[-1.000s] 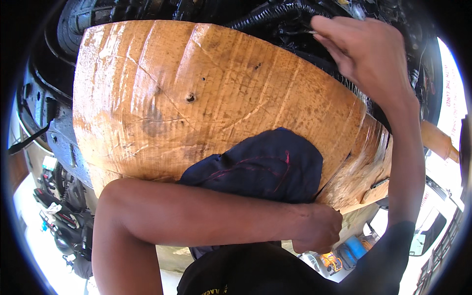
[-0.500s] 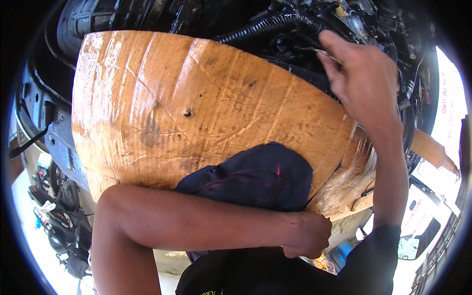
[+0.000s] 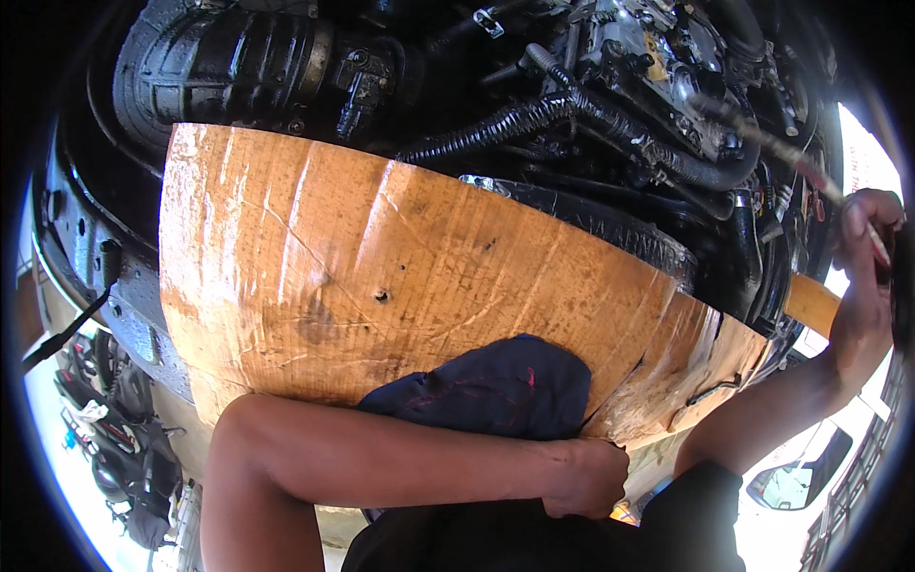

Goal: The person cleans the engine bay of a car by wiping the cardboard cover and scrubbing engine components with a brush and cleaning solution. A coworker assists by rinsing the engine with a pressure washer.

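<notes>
Across the cardboard sheet's (image 3: 315,238) near edge lies my left forearm, and my left hand (image 3: 586,477) is closed in a fist at its right end; anything inside the fist is hidden. A dark blue cloth (image 3: 505,386) with a reddish stitched line sits on the cardboard just beyond that forearm. Out at the far right, my right hand (image 3: 869,238) grips a slim stick-like tool (image 3: 810,172) with pale and reddish parts. Motion blurs its far end, which points over the engine (image 3: 658,57), so I cannot tell its exact kind.
Beyond the cardboard is a dark, wet-looking engine bay with a ribbed black hose (image 3: 496,129) and an air duct (image 3: 229,62). A thin black rod (image 3: 67,334) stands at left, above a motorcycle (image 3: 114,439). A white vehicle (image 3: 810,467) is at lower right.
My right hand has swung right, away from the engine, carrying the slim tool. The view has shifted, showing more of the engine bay. My left fist stays by the cardboard's near edge.
</notes>
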{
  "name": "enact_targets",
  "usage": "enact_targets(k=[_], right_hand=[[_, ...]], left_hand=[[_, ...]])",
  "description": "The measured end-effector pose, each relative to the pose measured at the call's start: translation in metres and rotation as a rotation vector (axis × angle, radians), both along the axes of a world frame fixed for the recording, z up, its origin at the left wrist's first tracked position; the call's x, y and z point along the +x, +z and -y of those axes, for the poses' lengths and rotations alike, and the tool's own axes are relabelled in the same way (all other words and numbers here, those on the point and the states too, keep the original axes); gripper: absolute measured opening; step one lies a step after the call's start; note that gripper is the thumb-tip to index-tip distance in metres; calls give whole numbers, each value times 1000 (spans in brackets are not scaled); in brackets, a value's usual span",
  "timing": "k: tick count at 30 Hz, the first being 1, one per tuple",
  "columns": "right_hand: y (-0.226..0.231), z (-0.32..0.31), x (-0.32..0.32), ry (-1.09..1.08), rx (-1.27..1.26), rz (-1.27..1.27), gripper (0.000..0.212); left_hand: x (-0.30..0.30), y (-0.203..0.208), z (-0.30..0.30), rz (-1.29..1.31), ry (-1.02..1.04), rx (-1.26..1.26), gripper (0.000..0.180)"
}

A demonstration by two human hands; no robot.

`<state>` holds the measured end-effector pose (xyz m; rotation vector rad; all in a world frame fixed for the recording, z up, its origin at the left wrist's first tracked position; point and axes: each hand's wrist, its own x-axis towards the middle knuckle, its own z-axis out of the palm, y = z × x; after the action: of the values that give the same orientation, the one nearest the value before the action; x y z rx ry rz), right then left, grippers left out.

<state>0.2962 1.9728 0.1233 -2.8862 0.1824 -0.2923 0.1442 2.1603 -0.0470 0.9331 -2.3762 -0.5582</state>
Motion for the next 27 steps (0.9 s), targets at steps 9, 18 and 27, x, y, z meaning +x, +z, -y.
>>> enact_targets(k=[9, 18, 27], right_hand=[[-25, -33, 38, -37, 95, 85, 22], [-39, -66, 112, 19, 391, 189, 32], [-78, -78, 174, 142, 245, -5, 35]], left_hand=[[-8, -5, -1, -151, 88, -41, 22], [19, 6, 9, -307, 361, -132, 9], [13, 1, 28, -426, 430, -50, 12]])
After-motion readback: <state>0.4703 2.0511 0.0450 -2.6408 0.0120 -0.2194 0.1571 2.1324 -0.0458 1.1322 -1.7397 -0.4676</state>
